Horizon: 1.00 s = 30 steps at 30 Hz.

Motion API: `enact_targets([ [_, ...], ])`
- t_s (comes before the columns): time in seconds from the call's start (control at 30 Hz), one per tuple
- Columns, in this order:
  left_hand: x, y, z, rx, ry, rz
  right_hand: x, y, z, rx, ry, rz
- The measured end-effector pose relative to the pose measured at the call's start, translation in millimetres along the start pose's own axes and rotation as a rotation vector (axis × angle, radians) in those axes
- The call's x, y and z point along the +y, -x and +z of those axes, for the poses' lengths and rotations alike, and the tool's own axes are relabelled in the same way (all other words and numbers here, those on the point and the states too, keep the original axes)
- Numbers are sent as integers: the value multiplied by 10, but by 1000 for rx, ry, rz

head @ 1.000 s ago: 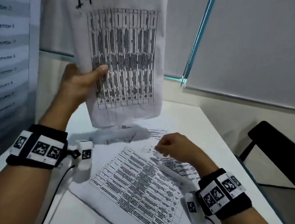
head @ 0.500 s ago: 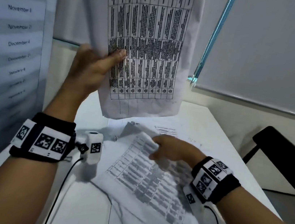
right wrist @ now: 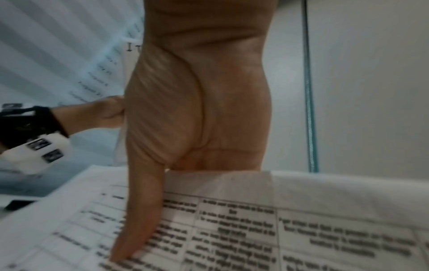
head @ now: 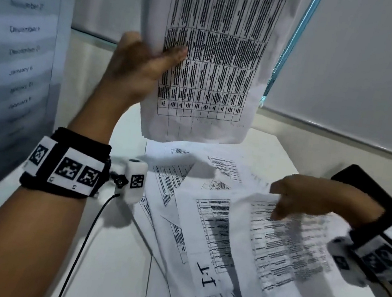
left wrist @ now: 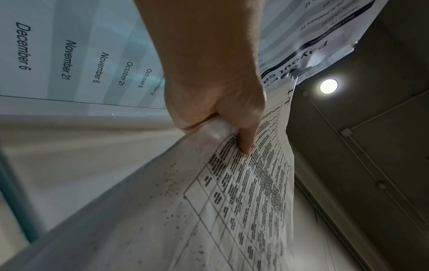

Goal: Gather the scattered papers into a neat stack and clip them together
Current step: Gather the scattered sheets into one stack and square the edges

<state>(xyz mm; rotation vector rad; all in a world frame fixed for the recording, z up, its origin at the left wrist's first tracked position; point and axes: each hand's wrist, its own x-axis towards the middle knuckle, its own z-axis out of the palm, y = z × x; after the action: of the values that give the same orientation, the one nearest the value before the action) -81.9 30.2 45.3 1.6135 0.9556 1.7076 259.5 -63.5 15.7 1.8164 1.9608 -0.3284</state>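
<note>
The gathering step is in hand, judging by how things lie: a bundle of collected papers (head: 210, 57) fills the upper centre of the head view, held upright and clear of the table, while many loose sheets (head: 204, 225) lie fanned and overlapping across the lower centre and lower right. The left hand (head: 138, 64), at centre left of that frame, grips the bundle by its left edge, thumb pressed on the printed face and fingers curled behind; the left wrist view shows the same pinch, with the edge of the paper rolled into the palm. At the right edge, the right hand (head: 318, 200) pinches one lifted sheet (head: 285, 241) near its top edge, thumb on the printed side and fingers behind it, as the right wrist view shows. The next move probably calls for carrying this sheet up to the bundle and sliding it in squarely, then returning for the rest; clipping looks a long way off, and no clip can be made out in any view. The surface is a white table (head: 29, 213), bare at lower left. A large wall calendar (head: 22, 31) listing dates runs down the left side, pale blinds (head: 365, 66) cover the upper right, and a dark chair (head: 370, 188) shows at the right edge.
</note>
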Motion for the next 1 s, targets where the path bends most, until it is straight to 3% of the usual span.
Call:
enact_targets([
  [0.13,17,30,83,-72,57,37,-350,-572,209,87,168,-132],
  [0.3,-26,26,134,-134,42,7,-561,-955,319,-45,-20,-210],
  [0.53,-62,15,177,-140,-27,41,-523,-1000,279,-116,-38,-115],
  [0.7,-144,28,177,-170,-72,-5,-529,-1042,281,-92,112,-128],
  [0.83,-132,31,172,-162,-79,-9,-413,-1096,372,-27,-66,-162],
  [1.0,-141,31,183,-155,-72,-19,-302,-1137,362,-101,-163,-65],
])
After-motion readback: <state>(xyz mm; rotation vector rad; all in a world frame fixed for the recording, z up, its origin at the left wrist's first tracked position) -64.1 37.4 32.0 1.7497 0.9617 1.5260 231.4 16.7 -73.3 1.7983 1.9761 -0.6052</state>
